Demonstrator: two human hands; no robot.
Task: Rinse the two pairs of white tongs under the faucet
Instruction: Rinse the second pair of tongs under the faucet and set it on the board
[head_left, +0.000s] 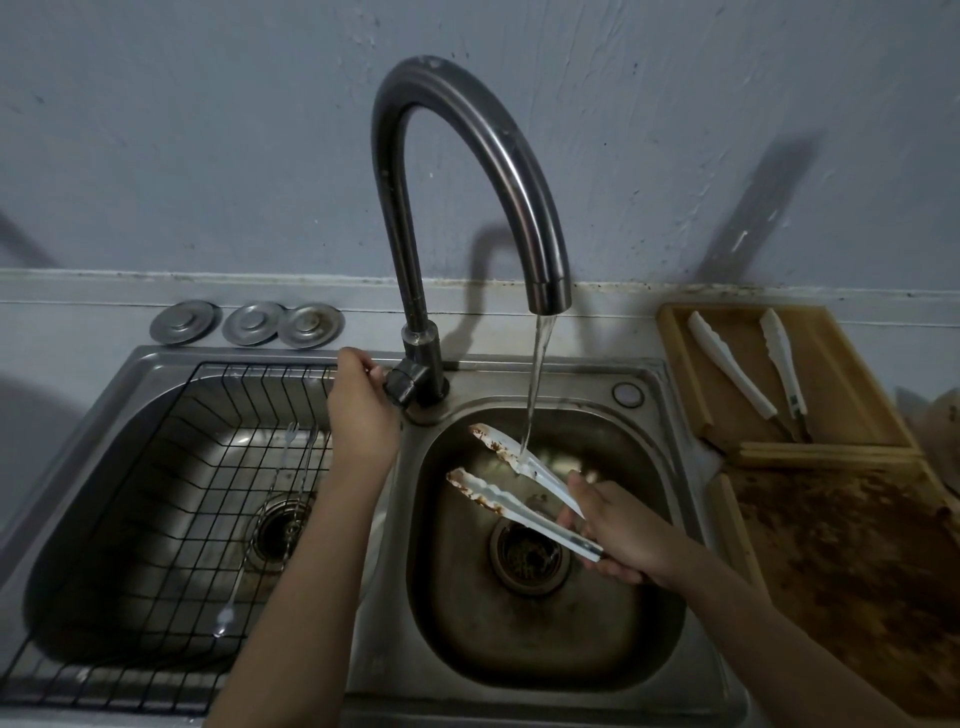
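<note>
My right hand (621, 525) grips a pair of white tongs (511, 480) by the hinge end over the right sink basin (639, 613). Their arms are spread and the tips are stained brown. Water runs from the dark curved faucet (467, 171) onto the upper arm of the tongs. My left hand (358, 400) is closed on the faucet handle (402, 384) at the faucet's base. A second pair of white tongs (748, 371) lies spread on a wooden tray (675, 364) to the right of the sink.
The left basin holds a black wire rack (171, 499) with thin metal utensils (291, 467) in it. Three round metal lids (247, 323) lean against the backsplash. A stained wooden board (841, 571) lies front right. The right basin's drain (527, 553) is dirty.
</note>
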